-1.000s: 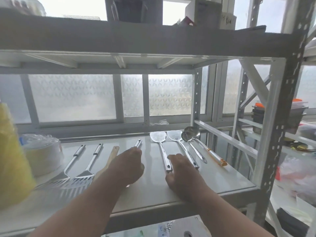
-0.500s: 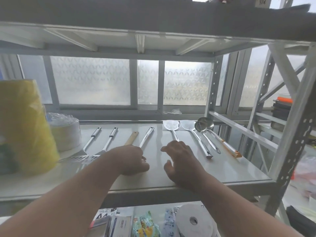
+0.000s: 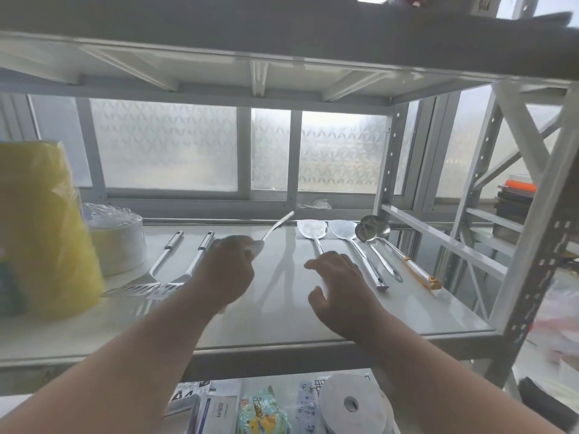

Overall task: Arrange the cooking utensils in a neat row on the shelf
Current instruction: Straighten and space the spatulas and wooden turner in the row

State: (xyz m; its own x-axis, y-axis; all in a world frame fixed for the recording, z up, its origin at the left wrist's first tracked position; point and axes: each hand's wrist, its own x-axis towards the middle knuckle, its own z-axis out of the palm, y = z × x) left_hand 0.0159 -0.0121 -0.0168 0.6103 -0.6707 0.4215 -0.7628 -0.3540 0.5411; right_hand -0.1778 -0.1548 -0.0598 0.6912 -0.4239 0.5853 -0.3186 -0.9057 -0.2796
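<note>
Gripped in the person's left hand (image 3: 226, 268) is a metal utensil (image 3: 275, 228), lifted off the white shelf (image 3: 282, 311) with its slim handle angling up and to the right toward the window; the fingers curl around its wider end, which is mostly hidden and blurred, so its exact type cannot be told. Beside it, the right hand (image 3: 338, 286) hovers low over the shelf with fingers loosely spread and thumb out, holding nothing.

Left of the raised utensil, two slotted metal turners (image 3: 163, 270) lie side by side on the shelf, heads toward the front edge, handles pointing back. The left forearm crosses just over the nearer one's head.

To the right of the hands, four utensils lie in a row with their heads toward the window: a steel spatula (image 3: 310, 230) whose handle runs under the right hand's fingers, a second steel spatula (image 3: 357, 249), a metal ladle (image 3: 376, 245), and another ladle with an orange-tipped handle (image 3: 413, 267) at the far right. The two ladle bowls overlap at the back.

At the shelf's left end stand a yellow plastic bag (image 3: 40, 230) and a wrapped stack of white disposable bowls (image 3: 116, 239). On the shelf below, a roll of white tape (image 3: 351, 405) and small printed packets (image 3: 260, 411) are visible.
</note>
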